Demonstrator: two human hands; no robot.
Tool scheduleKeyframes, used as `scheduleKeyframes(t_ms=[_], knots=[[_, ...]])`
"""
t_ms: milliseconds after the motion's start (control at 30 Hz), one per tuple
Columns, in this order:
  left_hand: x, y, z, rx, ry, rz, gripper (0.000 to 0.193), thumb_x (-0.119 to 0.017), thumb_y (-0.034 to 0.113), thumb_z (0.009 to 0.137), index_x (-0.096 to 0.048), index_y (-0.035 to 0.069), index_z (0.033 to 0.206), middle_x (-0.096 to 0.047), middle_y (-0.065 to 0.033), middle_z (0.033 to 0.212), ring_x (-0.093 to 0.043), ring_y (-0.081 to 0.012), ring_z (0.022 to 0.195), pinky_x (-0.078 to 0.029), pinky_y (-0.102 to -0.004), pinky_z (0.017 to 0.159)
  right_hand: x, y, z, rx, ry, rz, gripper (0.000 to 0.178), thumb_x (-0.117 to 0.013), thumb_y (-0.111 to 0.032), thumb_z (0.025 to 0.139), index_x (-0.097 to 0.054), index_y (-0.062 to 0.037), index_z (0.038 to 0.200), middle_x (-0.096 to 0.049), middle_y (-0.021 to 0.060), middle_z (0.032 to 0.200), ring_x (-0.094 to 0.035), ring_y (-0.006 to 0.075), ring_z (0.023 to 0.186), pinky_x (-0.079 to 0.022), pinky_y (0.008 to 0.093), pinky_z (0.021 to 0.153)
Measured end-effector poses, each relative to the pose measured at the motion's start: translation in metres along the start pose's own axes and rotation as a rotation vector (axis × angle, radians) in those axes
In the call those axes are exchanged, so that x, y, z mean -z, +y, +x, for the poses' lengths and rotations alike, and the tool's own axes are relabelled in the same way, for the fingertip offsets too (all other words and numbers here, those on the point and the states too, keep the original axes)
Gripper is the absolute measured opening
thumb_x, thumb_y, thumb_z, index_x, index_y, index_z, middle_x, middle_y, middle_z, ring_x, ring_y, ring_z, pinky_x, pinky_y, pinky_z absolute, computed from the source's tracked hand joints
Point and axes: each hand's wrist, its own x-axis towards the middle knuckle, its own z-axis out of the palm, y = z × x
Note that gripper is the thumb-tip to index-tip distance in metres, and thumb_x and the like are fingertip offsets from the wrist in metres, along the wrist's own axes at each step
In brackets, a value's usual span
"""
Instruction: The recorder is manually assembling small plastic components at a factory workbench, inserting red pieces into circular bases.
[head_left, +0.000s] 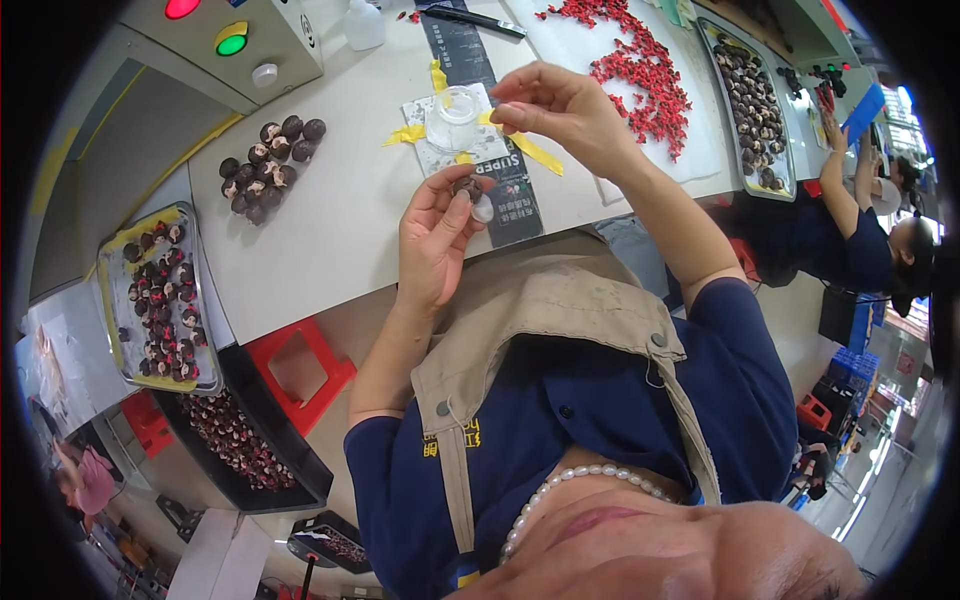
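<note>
The left hand [437, 235] is raised over the front edge of the desk [330, 240], its grip pinching a dark brown ball [467, 187] between thumb and fingers; a pale round piece [482, 209] shows just below the ball, partly hidden by the fingers. The right hand [570, 120] hangs to the upper right, thumb and forefinger curled toward each other; I cannot tell whether that grip is closed or has anything in it.

Near both hands, just beyond the ball, a clear round container [453, 122] stands on a speckled square tile [420, 158], with yellow tape [541, 155] around it. The tile lies across a dark printed strip [515, 215]. A black pen-like tool [475, 19] lies at the strip's far end, near a white bottle [365, 25].

To the left is a loose cluster of brown balls [265, 175], behind it a control box [265, 45] with a lit green button. A metal tray [213, 352] of balls with red bits sits farther left, above a black crate [315, 470] and beside a red stool [335, 378]. On the right, small red pieces [655, 90] cover a white board [700, 150], bordered by another filled tray [787, 180].
</note>
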Motion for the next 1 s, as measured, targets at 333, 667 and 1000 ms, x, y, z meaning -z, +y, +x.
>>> scheduleKeyframes(t_ms=[333, 667, 1000], knots=[[0.008, 0.006, 0.000, 0.020, -0.057, -0.054, 0.034, -0.055, 0.012, 0.091, -0.048, 0.003, 0.123, -0.061, -0.0117, 0.110, -0.057, -0.0095, 0.093, -0.046, -0.0216, 0.077, -0.019, 0.001, 0.032, 0.473, 0.137, -0.826, 0.012, -0.068, -0.017, 0.079, -0.064, -0.0067, 0.083, -0.061, 0.0016, 0.073, -0.053, 0.0159, 0.068, -0.042, 0.0295, 0.061], [-0.005, 0.011, 0.005, -0.058, 0.113, -0.007, 0.035, -0.055, 0.007, 0.090, -0.049, 0.001, 0.125, -0.060, -0.0144, 0.112, -0.059, -0.0089, 0.092, -0.051, -0.0193, 0.073, -0.022, 0.007, 0.038, 0.626, 0.136, -1.049, 0.008, -0.068, -0.014, 0.076, -0.062, -0.0095, 0.077, -0.057, 0.0001, 0.074, -0.051, 0.0215, 0.075, -0.040, 0.0339, 0.071], [-0.022, 0.007, 0.013, -0.069, 0.122, -0.009, 0.035, -0.058, 0.008, 0.089, -0.051, 0.001, 0.122, -0.060, -0.0088, 0.112, -0.059, -0.0078, 0.090, -0.052, -0.0208, 0.073, -0.014, -0.009, -0.009, 0.252, -0.001, -0.464, 0.011, -0.065, -0.013, 0.083, -0.059, -0.0040, 0.082, -0.058, 0.0020, 0.076, -0.052, 0.0129, 0.075, -0.040, 0.0271, 0.071]])
